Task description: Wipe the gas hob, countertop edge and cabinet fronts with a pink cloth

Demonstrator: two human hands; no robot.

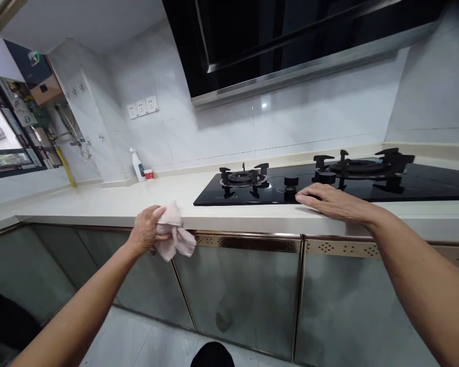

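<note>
My left hand (144, 232) is closed on a pale pink cloth (172, 234). The cloth lies bunched against the front edge of the white countertop (99, 201), and its loose end hangs over the cabinet front. My right hand (331, 201) rests palm down at the front edge of the black gas stove (252, 196), fingers stretched to the left and holding nothing. Just beyond these fingers are two black control knobs, the left knob (290, 182) and the right knob (325, 178).
Against the back wall stand a white spray bottle (137, 165) and a small red-and-white cup (149, 174). The left burner (244, 177) and right burner (361, 165) carry raised pan supports. A black range hood (290, 46) overhangs the stove. Cabinet doors (237, 285) run below.
</note>
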